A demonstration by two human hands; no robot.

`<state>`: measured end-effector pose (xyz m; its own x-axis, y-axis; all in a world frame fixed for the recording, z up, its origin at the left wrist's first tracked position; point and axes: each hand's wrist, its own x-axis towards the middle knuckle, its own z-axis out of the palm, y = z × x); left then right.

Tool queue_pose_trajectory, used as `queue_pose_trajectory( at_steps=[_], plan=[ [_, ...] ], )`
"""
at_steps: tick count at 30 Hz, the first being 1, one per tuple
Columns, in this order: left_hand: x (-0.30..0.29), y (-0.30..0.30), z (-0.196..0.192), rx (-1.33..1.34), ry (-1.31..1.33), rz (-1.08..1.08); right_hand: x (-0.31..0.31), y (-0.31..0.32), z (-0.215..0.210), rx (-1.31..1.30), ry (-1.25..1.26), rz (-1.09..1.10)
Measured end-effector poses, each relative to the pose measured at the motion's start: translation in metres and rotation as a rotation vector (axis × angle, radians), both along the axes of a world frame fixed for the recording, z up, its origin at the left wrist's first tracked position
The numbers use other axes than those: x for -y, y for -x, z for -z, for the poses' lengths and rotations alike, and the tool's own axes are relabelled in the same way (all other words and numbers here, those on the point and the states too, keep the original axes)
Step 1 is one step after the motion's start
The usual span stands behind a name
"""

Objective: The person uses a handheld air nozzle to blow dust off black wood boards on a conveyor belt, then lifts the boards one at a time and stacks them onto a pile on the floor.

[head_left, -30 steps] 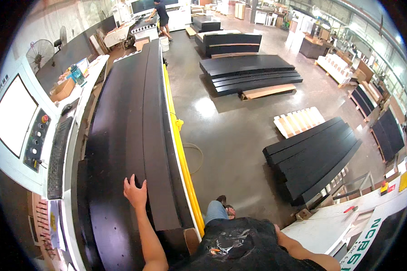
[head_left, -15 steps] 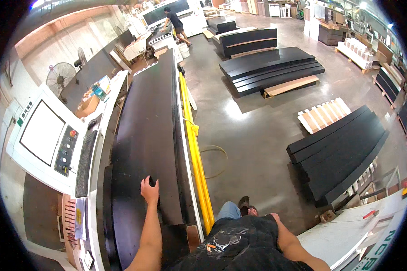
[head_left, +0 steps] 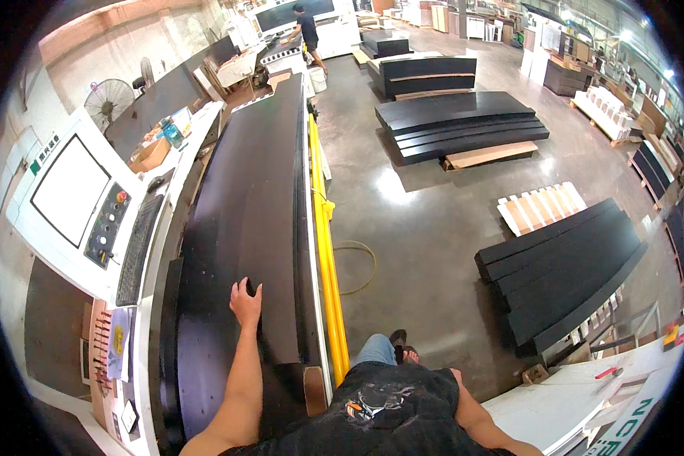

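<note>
Fingers [head_left: 249,289] of the left hand [head_left: 245,304] lie spread and flat on a long black panel [head_left: 258,197], gripping nothing; the right hand is out of view. That panel stretches toward twelve o'clock along the machine bed [head_left: 167,319], a yellow rail [head_left: 323,251] just beside it at three o'clock and a control console [head_left: 72,201] at nine o'clock.

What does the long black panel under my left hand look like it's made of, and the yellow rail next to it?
The black panel looks like laminated board, smooth and semi-gloss, since it reflects light. The yellow rail is probably painted metal or plastic, with an even glossy colour. The left hand lies flat on it.
</note>
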<state>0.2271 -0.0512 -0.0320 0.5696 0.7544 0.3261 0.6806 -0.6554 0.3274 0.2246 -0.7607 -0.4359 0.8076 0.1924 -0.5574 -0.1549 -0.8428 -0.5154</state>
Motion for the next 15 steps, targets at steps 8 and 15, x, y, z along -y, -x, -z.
queue_pose_trajectory(
  at_steps=[8,15],
  plan=[
    [0.005,-0.003,-0.009,0.002,0.054,-0.004,-0.007,0.016,-0.022,-0.126,-0.195,0.459],
    [0.008,0.002,-0.010,0.011,0.085,0.003,-0.004,0.031,-0.038,-0.086,-0.054,0.293]
  ],
)
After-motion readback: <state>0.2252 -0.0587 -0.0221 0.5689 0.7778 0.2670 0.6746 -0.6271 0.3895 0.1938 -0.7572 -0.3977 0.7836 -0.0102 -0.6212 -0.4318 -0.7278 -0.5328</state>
